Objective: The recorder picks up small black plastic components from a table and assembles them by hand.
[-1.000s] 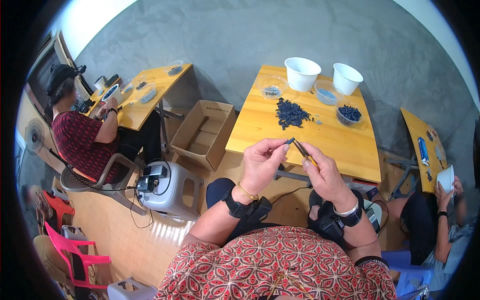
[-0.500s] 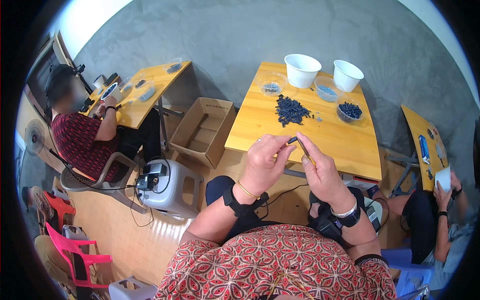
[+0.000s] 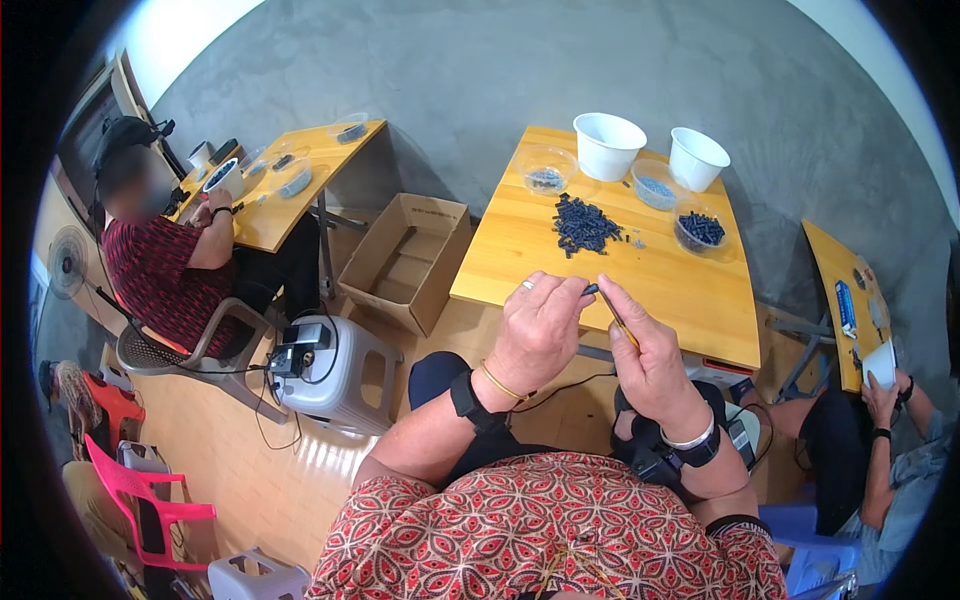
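Mid-assembly: left hand [image 3: 540,330] pinched a small dark piece [image 3: 591,289], right hand [image 3: 650,365] gripped a thin tool [image 3: 618,320] meeting it. Spare-parts pile [image 3: 585,224] sat at 12 o'clock. Lining them up looked fiddly.

Open cardboard box [image 3: 408,258]: brown, rectangular, flaps up, on floor between two wooden tables, just beside white plastic stool [image 3: 335,372]. Small blue packet [image 3: 843,307]: flat, oblong, with white patch, lying on far-right wooden table [image 3: 835,265]. Dark framed panel [image 3: 88,135], possibly screen, leaning at wall far left behind seated person; cannot tell whether it is lit.
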`<state>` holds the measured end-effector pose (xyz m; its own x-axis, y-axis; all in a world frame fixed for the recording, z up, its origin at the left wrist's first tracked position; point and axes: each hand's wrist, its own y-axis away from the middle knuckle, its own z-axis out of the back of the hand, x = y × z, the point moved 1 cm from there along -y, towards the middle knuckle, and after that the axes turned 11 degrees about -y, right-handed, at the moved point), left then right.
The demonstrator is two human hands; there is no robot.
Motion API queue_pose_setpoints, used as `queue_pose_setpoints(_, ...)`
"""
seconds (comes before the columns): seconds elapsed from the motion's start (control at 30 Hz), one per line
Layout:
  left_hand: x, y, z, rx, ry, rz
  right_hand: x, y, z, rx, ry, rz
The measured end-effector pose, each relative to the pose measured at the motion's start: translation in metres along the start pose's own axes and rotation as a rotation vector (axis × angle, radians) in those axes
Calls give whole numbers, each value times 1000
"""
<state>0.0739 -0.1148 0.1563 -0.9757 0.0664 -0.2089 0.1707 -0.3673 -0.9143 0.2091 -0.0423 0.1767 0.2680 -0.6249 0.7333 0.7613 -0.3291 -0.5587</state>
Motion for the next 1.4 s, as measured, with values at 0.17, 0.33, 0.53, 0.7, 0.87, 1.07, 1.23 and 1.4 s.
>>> queue_pose_setpoints(0.17,-4,-2,-3,32,75,90,1,-2,5,1,70,28)
queue_pose_setpoints(0.33,2,7,-10,133,189,228,2,-4,10,63,150,-24)
queue_pose_setpoints(0.53,27,24,-27,293,714,869,-11,4,7,121,322,-176)
queue_pose_setpoints(0.7,32,25,-27,316,1367,1087,-136,13,50,-109,654,-350)
queue_pose_setpoints(0.87,34,28,-25,323,1486,1110,-216,20,62,-147,820,-598)
queue_pose_setpoints(1.07,29,27,-26,340,1399,1161,-241,35,75,-202,822,-349)
queue_pose_setpoints(1.23,24,26,-26,343,1327,1199,-165,16,52,-256,-91,-433)
queue_pose_setpoints(1.4,15,26,-30,355,1279,1152,-87,3,26,-160,-312,-202)
